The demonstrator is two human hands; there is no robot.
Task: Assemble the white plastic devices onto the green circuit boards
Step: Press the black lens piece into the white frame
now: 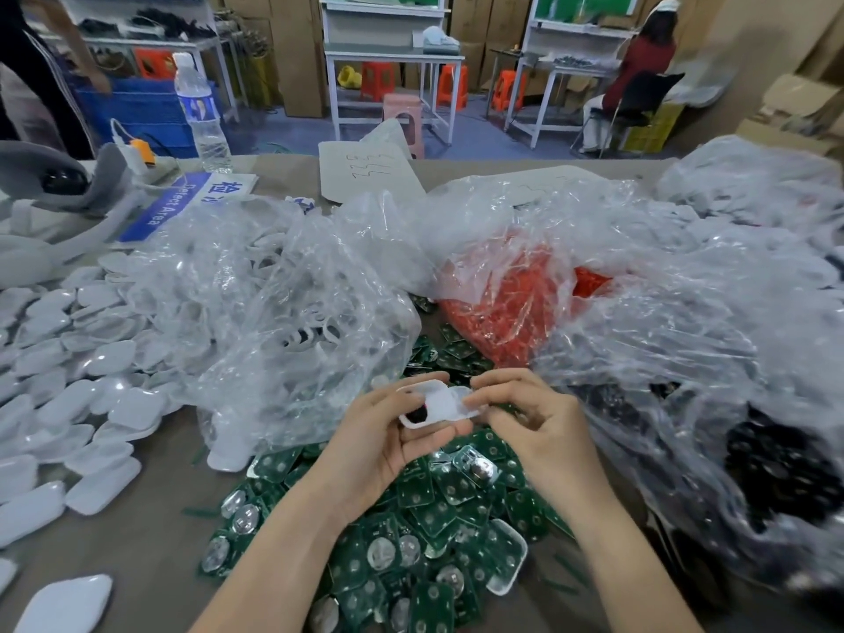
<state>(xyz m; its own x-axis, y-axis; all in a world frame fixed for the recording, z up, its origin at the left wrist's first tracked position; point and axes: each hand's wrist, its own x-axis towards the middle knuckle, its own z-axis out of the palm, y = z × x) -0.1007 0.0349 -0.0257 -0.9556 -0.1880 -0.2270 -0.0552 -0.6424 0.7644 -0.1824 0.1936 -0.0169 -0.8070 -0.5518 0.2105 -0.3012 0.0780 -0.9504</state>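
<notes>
Green circuit boards (pixel 424 504) lie heaped on the tabletop (pixel 150 536) beneath both hands, left hand (pixel 388 443) and right hand (pixel 534 422) together gripping one white plastic device (pixel 436 404) above the pile, clear bags (pixel 292 312) behind.

- Left hand (pixel 388 443) was bare: no glove, no ring or other jewellery visible on the fingers.
- Right hand (pixel 536 422) was likewise bare, ungloved, with short, unpainted nails.
- Both forearms were uncovered down to the bottom edge of the view; no sleeve or cuff showed.
- No watch, strap or band was seen at either wrist.
</notes>
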